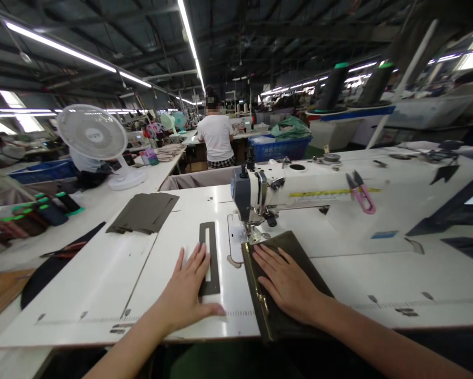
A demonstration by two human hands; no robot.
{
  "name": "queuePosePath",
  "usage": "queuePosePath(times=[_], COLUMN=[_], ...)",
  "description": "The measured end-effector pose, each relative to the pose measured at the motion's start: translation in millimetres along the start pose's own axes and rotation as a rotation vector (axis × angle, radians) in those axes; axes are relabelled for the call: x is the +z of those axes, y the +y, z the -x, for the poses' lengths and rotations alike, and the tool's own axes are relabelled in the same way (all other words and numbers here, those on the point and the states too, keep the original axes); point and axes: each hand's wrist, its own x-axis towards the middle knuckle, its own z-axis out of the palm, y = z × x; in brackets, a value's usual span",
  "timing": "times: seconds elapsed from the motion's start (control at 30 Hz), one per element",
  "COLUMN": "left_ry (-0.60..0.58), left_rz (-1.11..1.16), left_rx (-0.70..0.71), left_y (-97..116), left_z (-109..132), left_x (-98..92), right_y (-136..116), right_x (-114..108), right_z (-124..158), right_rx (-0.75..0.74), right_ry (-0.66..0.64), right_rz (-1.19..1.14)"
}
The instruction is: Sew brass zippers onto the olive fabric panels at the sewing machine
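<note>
While the dark-olive fabric-like piece is laid from the front edge of the white surface to the white-and-grey sewing machine, work is judged part done.
A gold-toothed zip is seen along its left edge; seam completion cannot be told. The slotted dark-olive strip is judged not yet joined; flat olive panels are stacked near the surface's far-left corner. The piece is pressed by the right hand, extended flat, nothing gripped; the strip is touched by the left hand, fingers spread, nothing grasped.

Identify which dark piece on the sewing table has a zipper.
The wide piece under the right hand: a gold zipper runs along its left edge. The slotted strip and stacked panels show none.
</note>
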Motion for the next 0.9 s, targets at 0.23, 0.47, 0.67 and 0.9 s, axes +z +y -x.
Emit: queuePosePath(times=[0.23, 0.47, 0.67, 0.9], left_ry=[-0.015, 0.053, 0.226, 0.515], left_rz=[0.002, 0.050, 0.126, 0.234], left_rx=[0.075, 0.072, 0.019, 0.079], left_y=[20.9, 16.4, -15.8, 18.0], left_z=[52.2, 29.9, -3.7, -31.7], left_x=[24.6, 11.9, 17.6, 27.6], right_y=[8.5, 10.8, 8.5, 3.2], right_x=[5.0, 6.9, 3.8, 0.6], right_z=[-2.7, -2.1, -4.3, 6.0], right_rx=[-0.061, -0.051, -0.058, -0.040], right_ry=[0.063, 0.041, -0.007, 0.027], right_rz=[-0.040, -0.066, -0.048, -0.071])
